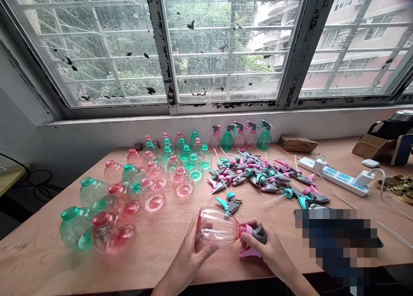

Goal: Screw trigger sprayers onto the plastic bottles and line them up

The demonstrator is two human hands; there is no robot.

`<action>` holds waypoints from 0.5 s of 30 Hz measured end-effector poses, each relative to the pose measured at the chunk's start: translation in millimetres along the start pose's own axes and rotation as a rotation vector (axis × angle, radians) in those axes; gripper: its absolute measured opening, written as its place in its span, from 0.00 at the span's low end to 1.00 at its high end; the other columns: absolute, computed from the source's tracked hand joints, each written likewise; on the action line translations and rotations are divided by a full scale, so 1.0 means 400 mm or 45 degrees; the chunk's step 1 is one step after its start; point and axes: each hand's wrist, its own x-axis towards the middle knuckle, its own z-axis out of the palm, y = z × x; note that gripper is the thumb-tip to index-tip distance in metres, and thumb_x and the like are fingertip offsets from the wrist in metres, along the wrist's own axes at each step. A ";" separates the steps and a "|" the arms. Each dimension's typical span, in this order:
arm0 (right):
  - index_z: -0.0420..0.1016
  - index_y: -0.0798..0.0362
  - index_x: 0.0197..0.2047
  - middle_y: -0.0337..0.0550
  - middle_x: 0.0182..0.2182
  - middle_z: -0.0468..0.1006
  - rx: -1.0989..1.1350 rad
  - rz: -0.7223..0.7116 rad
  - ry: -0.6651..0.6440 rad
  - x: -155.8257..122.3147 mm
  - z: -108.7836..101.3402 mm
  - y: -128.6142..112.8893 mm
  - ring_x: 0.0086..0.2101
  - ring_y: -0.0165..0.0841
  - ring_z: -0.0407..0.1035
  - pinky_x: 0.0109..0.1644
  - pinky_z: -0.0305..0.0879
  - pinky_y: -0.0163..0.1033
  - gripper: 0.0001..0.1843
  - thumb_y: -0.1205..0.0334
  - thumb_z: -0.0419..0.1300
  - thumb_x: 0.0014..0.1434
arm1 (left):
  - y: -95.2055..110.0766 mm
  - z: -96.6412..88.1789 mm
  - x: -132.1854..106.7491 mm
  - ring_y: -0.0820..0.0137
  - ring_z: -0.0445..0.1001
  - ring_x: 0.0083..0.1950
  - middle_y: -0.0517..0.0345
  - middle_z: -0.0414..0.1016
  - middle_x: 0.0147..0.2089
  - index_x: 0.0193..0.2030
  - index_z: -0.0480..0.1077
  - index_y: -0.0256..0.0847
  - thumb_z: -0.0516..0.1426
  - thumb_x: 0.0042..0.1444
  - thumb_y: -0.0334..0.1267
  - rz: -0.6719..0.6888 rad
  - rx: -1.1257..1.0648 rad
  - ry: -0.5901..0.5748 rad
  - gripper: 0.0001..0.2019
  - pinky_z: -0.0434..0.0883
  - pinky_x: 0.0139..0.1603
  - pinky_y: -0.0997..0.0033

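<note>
A clear pink spray bottle [217,228] lies on its side just above the near edge of the table, its base toward the left. My left hand [190,255] is wrapped around the base end. My right hand [263,248] grips the pink and grey spray head [253,233] at the bottle's neck; its pink trigger points down. The spray head sits on the neck, but I cannot tell how tightly. Just beyond the bottle, a loose spray head [229,205] with a teal trigger lies on the table.
Several open pink and green bottles [155,195] stand at left. A pile of loose spray heads [258,171] lies at centre right. Several bottles with heads fitted [227,139] line the wall. A power strip [342,178], cables and a blurred patch [338,240] are at right.
</note>
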 end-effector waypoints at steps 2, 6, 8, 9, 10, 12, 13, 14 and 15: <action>0.74 0.53 0.40 0.40 0.24 0.82 0.035 0.009 -0.003 0.002 -0.001 0.001 0.26 0.38 0.77 0.33 0.78 0.45 0.19 0.48 0.71 0.55 | -0.003 -0.001 -0.001 0.50 0.61 0.72 0.42 0.64 0.70 0.77 0.40 0.44 0.65 0.57 0.50 0.037 0.032 0.017 0.49 0.51 0.75 0.51; 0.74 0.53 0.42 0.39 0.23 0.82 0.084 0.020 -0.028 0.004 -0.002 0.001 0.25 0.38 0.77 0.29 0.79 0.44 0.19 0.48 0.70 0.56 | -0.008 0.000 -0.004 0.52 0.64 0.70 0.43 0.68 0.67 0.77 0.35 0.49 0.64 0.60 0.48 0.079 0.019 0.009 0.50 0.50 0.75 0.49; 0.74 0.53 0.42 0.39 0.23 0.82 0.079 0.011 -0.032 0.003 -0.002 0.000 0.25 0.37 0.76 0.29 0.78 0.42 0.19 0.48 0.70 0.56 | -0.006 0.001 -0.006 0.51 0.66 0.69 0.42 0.70 0.65 0.77 0.32 0.49 0.65 0.59 0.49 0.071 0.009 -0.005 0.52 0.49 0.74 0.48; 0.74 0.53 0.42 0.39 0.24 0.82 0.076 0.005 -0.029 0.002 -0.002 0.000 0.25 0.36 0.76 0.30 0.77 0.42 0.19 0.49 0.71 0.56 | -0.004 0.001 -0.007 0.51 0.65 0.68 0.42 0.69 0.65 0.77 0.32 0.48 0.65 0.58 0.50 0.071 0.000 -0.009 0.54 0.50 0.74 0.48; 0.74 0.53 0.42 0.38 0.24 0.81 0.074 0.000 -0.023 0.002 -0.002 0.000 0.25 0.35 0.76 0.30 0.77 0.41 0.20 0.49 0.72 0.55 | -0.002 0.001 -0.007 0.51 0.65 0.68 0.42 0.68 0.66 0.77 0.31 0.48 0.66 0.56 0.51 0.073 -0.015 -0.010 0.55 0.50 0.74 0.49; 0.74 0.53 0.42 0.37 0.24 0.81 0.066 -0.008 -0.011 0.000 -0.003 0.000 0.25 0.35 0.75 0.31 0.76 0.41 0.20 0.50 0.73 0.53 | 0.000 0.001 -0.009 0.50 0.65 0.68 0.43 0.68 0.65 0.77 0.32 0.47 0.67 0.54 0.53 0.074 -0.041 -0.023 0.56 0.52 0.73 0.48; 0.74 0.53 0.42 0.37 0.24 0.81 0.058 -0.012 -0.011 -0.001 -0.003 -0.001 0.25 0.35 0.75 0.31 0.76 0.40 0.20 0.50 0.73 0.53 | 0.001 0.000 -0.009 0.50 0.65 0.67 0.44 0.69 0.64 0.77 0.34 0.47 0.67 0.54 0.54 0.074 -0.049 -0.030 0.56 0.53 0.73 0.48; 0.74 0.53 0.42 0.37 0.24 0.81 0.052 -0.014 -0.016 -0.002 -0.003 -0.001 0.25 0.35 0.76 0.31 0.76 0.40 0.20 0.50 0.73 0.54 | 0.000 0.000 -0.009 0.50 0.65 0.67 0.45 0.70 0.63 0.77 0.36 0.48 0.67 0.54 0.53 0.074 -0.053 -0.034 0.54 0.54 0.72 0.48; 0.74 0.53 0.43 0.38 0.24 0.82 0.051 -0.013 -0.026 -0.002 -0.003 -0.002 0.25 0.35 0.76 0.31 0.75 0.40 0.20 0.50 0.72 0.55 | -0.002 -0.001 -0.009 0.51 0.65 0.67 0.45 0.70 0.63 0.77 0.39 0.48 0.67 0.54 0.52 0.074 -0.054 -0.033 0.53 0.54 0.72 0.49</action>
